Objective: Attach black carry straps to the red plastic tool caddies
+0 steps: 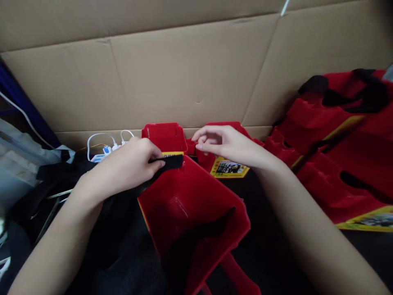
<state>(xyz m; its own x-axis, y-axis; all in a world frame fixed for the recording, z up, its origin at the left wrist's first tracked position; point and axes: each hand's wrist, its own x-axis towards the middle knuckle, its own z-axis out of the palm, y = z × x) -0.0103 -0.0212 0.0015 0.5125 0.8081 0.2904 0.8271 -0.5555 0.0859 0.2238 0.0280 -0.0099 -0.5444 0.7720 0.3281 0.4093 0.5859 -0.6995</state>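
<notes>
Currently, fingers of left hand (135, 160) pinch black strap (172, 162) at far rim of red bin (199, 194), between forearms; right hand (221, 140) empty, loosely curled. Strap could slip if that pinch loosens.

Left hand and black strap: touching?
Touching. The head view shows the left hand pinching the black strap, with no gap between them.
</notes>
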